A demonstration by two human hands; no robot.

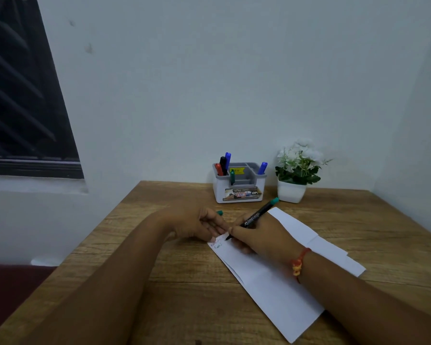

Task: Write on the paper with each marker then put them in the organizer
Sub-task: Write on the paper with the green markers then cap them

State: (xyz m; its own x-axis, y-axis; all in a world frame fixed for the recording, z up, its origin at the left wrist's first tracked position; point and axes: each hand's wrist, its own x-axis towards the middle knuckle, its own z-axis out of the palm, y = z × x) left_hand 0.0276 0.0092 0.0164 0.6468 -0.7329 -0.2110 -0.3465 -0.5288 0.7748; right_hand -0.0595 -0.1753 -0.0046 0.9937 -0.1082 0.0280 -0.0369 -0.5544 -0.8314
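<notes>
A white sheet of paper [279, 282] lies on the wooden table [159, 245], with a few red and green words at its top left corner. My right hand [261, 235] holds a black marker with a green end [260, 215], tip down on the paper. My left hand [199, 224] presses the paper's corner with its fingertips and grips a green cap [219, 212]. At the back stands a white and grey organizer [239, 188] holding red, black, green and two blue markers.
A small white pot with white flowers [294, 175] stands right of the organizer, against the wall. A dark window [22, 95] is on the left. The table's left edge runs diagonally beside my left forearm.
</notes>
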